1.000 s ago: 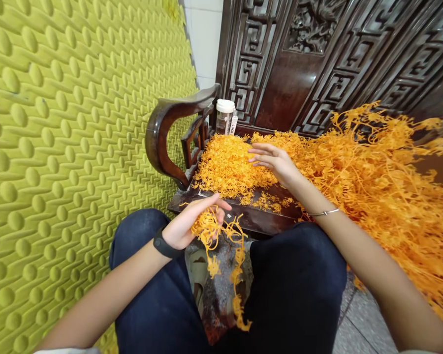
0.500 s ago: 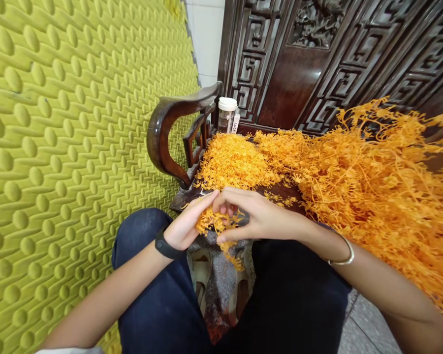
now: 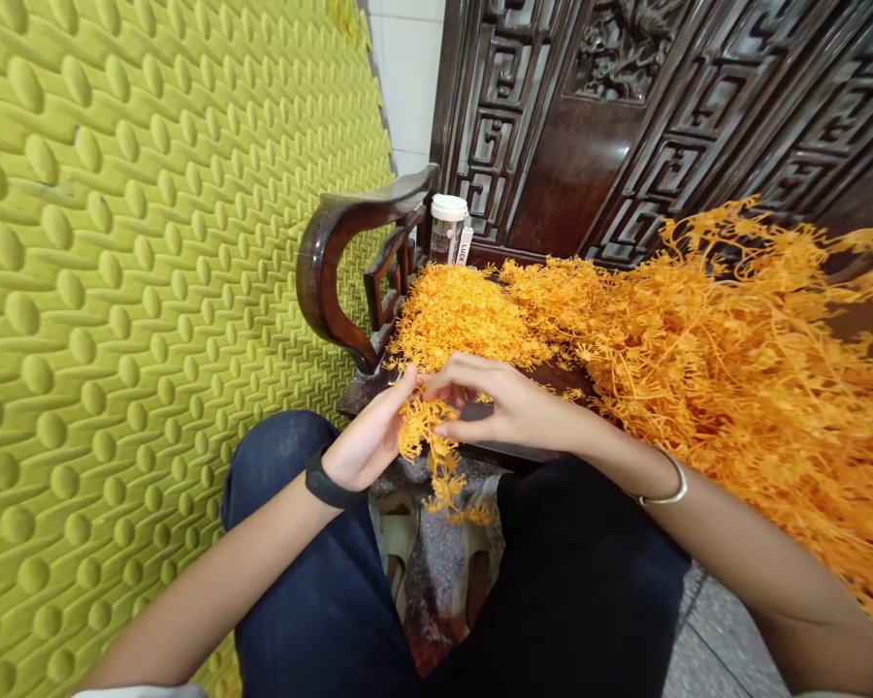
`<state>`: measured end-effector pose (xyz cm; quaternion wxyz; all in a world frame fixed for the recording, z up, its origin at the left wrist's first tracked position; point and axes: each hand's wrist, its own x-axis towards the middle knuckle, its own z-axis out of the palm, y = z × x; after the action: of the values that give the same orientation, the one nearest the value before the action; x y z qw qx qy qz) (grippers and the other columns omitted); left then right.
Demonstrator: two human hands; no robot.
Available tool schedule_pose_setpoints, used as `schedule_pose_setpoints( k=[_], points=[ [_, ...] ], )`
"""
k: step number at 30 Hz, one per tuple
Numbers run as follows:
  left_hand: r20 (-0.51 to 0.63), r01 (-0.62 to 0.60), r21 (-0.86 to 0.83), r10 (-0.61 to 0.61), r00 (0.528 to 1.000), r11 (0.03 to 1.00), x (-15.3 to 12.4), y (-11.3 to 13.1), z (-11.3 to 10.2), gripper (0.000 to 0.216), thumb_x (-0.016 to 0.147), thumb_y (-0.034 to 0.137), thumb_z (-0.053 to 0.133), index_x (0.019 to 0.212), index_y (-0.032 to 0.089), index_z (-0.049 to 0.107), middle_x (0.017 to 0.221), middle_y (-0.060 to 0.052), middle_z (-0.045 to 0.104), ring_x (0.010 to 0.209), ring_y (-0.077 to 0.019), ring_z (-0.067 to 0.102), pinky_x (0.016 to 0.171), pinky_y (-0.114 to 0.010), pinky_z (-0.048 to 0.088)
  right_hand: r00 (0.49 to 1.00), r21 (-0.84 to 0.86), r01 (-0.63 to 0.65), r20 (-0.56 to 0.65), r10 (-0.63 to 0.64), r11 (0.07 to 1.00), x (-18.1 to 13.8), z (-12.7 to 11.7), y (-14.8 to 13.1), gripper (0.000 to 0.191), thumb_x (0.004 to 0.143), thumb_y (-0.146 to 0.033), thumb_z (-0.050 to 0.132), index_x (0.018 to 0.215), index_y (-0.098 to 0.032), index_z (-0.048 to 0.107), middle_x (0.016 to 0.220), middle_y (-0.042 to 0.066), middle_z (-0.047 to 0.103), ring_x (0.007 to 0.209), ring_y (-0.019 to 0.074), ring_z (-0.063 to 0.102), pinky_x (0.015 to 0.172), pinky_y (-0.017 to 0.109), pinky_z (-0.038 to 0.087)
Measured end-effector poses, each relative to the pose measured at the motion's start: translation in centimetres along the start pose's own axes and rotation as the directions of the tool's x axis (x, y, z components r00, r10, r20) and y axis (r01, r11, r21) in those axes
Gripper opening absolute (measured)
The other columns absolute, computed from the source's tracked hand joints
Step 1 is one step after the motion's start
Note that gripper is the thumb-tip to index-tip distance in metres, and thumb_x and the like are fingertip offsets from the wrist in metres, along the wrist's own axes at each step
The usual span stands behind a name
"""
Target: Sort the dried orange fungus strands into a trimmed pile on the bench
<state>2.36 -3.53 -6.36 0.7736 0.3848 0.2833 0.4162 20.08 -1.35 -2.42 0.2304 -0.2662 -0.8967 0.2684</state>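
My left hand, with a dark band at its wrist, is curled round a branching orange plastic sprig; its fingers are partly hidden behind the sprig. From the right, my right hand meets it, thumb and fingers closing on the sprig's upper part. The lower end of the sprig dangles between my knees. Just beyond the hands, a heap of small orange plastic pieces lies on the dark wooden seat. At the right rises a large pile of long branching orange sprigs.
A curved wooden armrest stands at the seat's left, beside a yellow-green textured foam panel. At the back, a clear jar with a white lid stands before the carved wooden backrest. Slippers are on the floor below.
My right hand has moved slightly up and left, its thumb rising towards the fingers. The sprig has shifted, and its lower end hangs a little differently. My left hand stays nearly in place.
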Motion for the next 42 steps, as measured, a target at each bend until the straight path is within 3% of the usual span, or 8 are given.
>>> schedule_pose_setpoints(
  k=[6, 11, 17, 23, 30, 34, 38, 42],
  points=[
    [-0.054, 0.037, 0.049, -0.034, 0.998, 0.998, 0.0, -0.2, -0.2, 0.037, 0.080, 0.051, 0.059, 0.097, 0.019, 0.068, 0.099, -0.005, 0.066, 0.095, -0.0184, 0.057, 0.081, -0.028, 0.043, 0.998, -0.035, -0.043, 0.035, 0.044, 0.998, 0.1, -0.2, 0.7, 0.007, 0.079, -0.012, 0.055, 0.085, -0.016, 0.056, 0.084, 0.002, 0.055, 0.074, 0.0101, 0.050, 0.071, 0.025, 0.044],
    [-0.141, 0.067, 0.089, -0.054, 0.989, 0.994, 0.1, 0.1, 0.0, 0.024, 0.072, 0.034, 0.070, 0.091, 0.020, 0.067, 0.095, -0.001, 0.063, 0.089, -0.0143, 0.056, 0.074, -0.024, 0.044, 0.994, 0.208, -0.079, 0.084, 0.062, 0.975, 0.2, -1.1, 1.4, 0.007, 0.076, -0.010, 0.056, 0.081, -0.015, 0.054, 0.076, -0.001, 0.057, 0.070, 0.0079, 0.052, 0.070, 0.024, 0.044],
    [-0.125, 0.089, 0.170, -0.068, 0.990, 0.981, -0.1, 0.5, 0.5, 0.020, 0.068, 0.025, 0.067, 0.087, 0.020, 0.069, 0.085, 0.000, 0.065, 0.077, -0.0133, 0.056, 0.064, -0.021, 0.043, 0.991, 0.490, -0.129, 0.037, 0.127, 0.862, 0.4, -1.8, 1.9, 0.005, 0.077, -0.015, 0.058, 0.080, -0.015, 0.054, 0.079, -0.001, 0.057, 0.073, 0.0082, 0.053, 0.071, 0.026, 0.043],
    [-0.138, 0.078, 0.243, -0.045, 0.989, 0.967, -0.3, 0.4, 1.0, 0.029, 0.078, 0.042, 0.059, 0.071, 0.016, 0.068, 0.062, -0.003, 0.063, 0.072, -0.0178, 0.058, 0.060, -0.024, 0.039, 0.994, 0.548, -0.104, 0.020, 0.111, 0.830, 0.5, -1.6, 1.8, 0.009, 0.077, -0.017, 0.063, 0.081, -0.014, 0.056, 0.081, 0.000, 0.057, 0.074, 0.0077, 0.053, 0.072, 0.025, 0.043],
    [-0.142, -0.102, 0.424, 0.177, 0.974, 0.900, -0.3, 0.2, 1.1, 0.018, 0.078, 0.033, 0.061, 0.075, 0.017, 0.069, 0.081, -0.001, 0.065, 0.085, -0.0177, 0.054, 0.073, -0.024, 0.040, 0.963, 0.629, -0.252, 0.086, 0.256, 0.735, 0.5, -0.9, 1.0, 0.024, 0.071, -0.022, 0.071, 0.082, -0.015, 0.051, 0.080, -0.001, 0.056, 0.073, 0.0074, 0.055, 0.072, 0.025, 0.046],
    [-0.093, -0.147, 0.482, 0.217, 0.972, 0.864, -0.3, 0.0, 1.1, 0.015, 0.081, 0.030, 0.058, 0.076, 0.017, 0.065, 0.079, 0.000, 0.060, 0.083, -0.0158, 0.051, 0.077, -0.023, 0.038, 0.980, 0.545, -0.194, 0.064, 0.190, 0.815, 0.5, -1.0, 1.6, 0.020, 0.075, -0.019, 0.066, 0.089, -0.015, 0.051, 0.085, 0.001, 0.055, 0.078, 0.0083, 0.054, 0.074, 0.026, 0.046],
    [-0.054, -0.147, 0.553, 0.212, 0.976, 0.820, -0.4, -0.4, 0.9, 0.020, 0.083, 0.034, 0.055, 0.075, 0.016, 0.060, 0.074, 0.001, 0.055, 0.072, -0.0137, 0.047, 0.069, -0.023, 0.036, 0.998, 0.283, -0.056, 0.001, 0.058, 0.958, 0.6, -1.2, 1.6, 0.008, 0.085, -0.016, 0.053, 0.092, -0.014, 0.055, 0.082, 0.002, 0.056, 0.073, 0.0090, 0.052, 0.070, 0.026, 0.045],
    [-0.063, -0.123, 0.618, 0.204, 0.977, 0.776, -0.5, -0.2, 0.9, 0.025, 0.082, 0.036, 0.056, 0.070, 0.015, 0.060, 0.066, 0.002, 0.050, 0.062, -0.0118, 0.041, 0.061, -0.023, 0.032, 0.999, 0.038, 0.035, -0.013, -0.034, 0.999, 0.7, -0.7, 1.2, 0.012, 0.087, -0.010, 0.044, 0.093, -0.015, 0.054, 0.086, 0.004, 0.057, 0.077, 0.0113, 0.052, 0.071, 0.027, 0.044]
  ],
)
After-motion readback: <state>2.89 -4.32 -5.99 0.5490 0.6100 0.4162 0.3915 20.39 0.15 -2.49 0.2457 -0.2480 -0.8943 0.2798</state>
